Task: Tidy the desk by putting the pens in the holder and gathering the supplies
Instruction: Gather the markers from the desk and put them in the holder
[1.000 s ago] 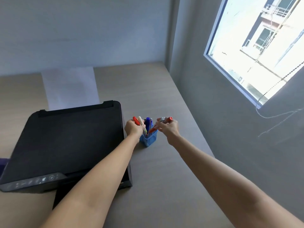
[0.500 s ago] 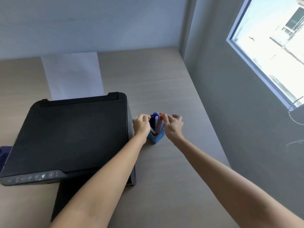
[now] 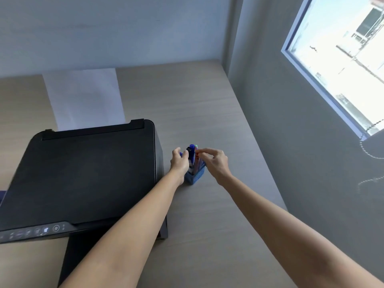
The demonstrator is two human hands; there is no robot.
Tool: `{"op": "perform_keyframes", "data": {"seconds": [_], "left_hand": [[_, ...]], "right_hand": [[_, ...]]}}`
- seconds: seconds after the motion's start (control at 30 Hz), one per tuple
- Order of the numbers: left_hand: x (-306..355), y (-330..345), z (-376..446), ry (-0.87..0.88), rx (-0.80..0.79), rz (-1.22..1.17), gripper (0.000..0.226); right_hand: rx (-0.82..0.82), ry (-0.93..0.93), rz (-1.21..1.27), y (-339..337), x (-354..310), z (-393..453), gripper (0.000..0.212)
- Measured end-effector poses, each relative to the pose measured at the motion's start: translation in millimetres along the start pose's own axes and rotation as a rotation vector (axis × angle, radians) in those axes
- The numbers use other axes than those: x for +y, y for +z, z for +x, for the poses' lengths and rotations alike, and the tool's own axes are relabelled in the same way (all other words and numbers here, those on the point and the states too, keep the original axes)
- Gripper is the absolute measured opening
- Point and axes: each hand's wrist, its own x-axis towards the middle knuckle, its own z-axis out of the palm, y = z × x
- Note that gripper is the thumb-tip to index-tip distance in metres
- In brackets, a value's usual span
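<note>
A small blue pen holder (image 3: 197, 178) stands on the wooden desk (image 3: 207, 113) just right of the printer. Several pens (image 3: 192, 153) stand upright in it, blue and red among them. My left hand (image 3: 179, 162) curls against the left side of the bundle, with a blue pen tip showing between its fingers. From the right, my right hand (image 3: 215, 162) pinches the top of a red pen (image 3: 197, 152) with thumb and forefinger. Both hands hide the holder's upper rim.
A black printer (image 3: 83, 175) fills the left of the desk, with a white sheet of paper (image 3: 83, 98) rising behind it. A grey wall (image 3: 291, 142) with a window (image 3: 342, 59) bounds the desk on the right; a bead cord (image 3: 369, 154) hangs there.
The pens that both hands held slanted over the holder now stand upright in it. My hands have closed in around the bundle's top. The view has tilted downward.
</note>
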Motion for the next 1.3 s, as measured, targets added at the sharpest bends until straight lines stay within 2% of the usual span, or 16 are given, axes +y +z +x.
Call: {"op": "perform_keyframes", "data": {"seconds": [0.07,0.13,0.2,0.23,0.3,0.43,0.7,0.83,1.03,1.17,1.3], "left_hand": [[4.3,0.3,-5.4,-0.023,0.05,-0.052,0.058],[4.2,-1.0,-7.5,-0.106,0.125,-0.204,0.078],[5.8,-1.7,-11.1,-0.269,0.159,-0.426,0.104],[11.6,-0.3,-20.4,-0.342,0.133,-0.533,0.106],[20.8,2.9,-36.1,-0.381,0.097,-0.659,0.09],[21.9,2.4,-29.9,-0.273,0.171,-0.722,0.063],[30.0,-3.0,-1.3,-0.242,0.145,-0.615,0.058],[39.9,-7.5,-8.2,-0.247,0.172,-0.597,0.05],[69.4,-12.5,-50.4,-0.196,0.172,-0.4,0.048],[101.3,-29.8,-96.3,-0.064,0.076,-0.341,0.053],[119.6,-87.0,-129.4,0.124,0.023,-0.338,0.056]], "right_hand": [[0.047,0.004,0.028,-0.1,4.6,3.8,0.019],[0.05,0.091,0.139,-0.8,8.3,7.5,0.015],[-0.031,0.248,0.275,-1.5,11.5,10.1,0.028],[-0.084,0.321,0.317,-1.9,13.7,11.7,0.04],[-0.164,0.387,0.345,-0.5,17.6,13.8,0.055],[-0.159,0.378,0.387,9.5,18.4,17.6,0.065],[-0.185,0.362,0.356,22.8,12.7,38.4,0.081],[-0.217,0.355,0.321,18.0,6.0,39.9,0.081],[-0.071,0.222,0.129,-2.3,-34.5,31.6,0.073],[-0.001,0.099,0.092,-6.5,-74.5,14.2,0.07],[-0.01,-0.019,0.068,17.4,-117.5,-11.5,0.077]]}}
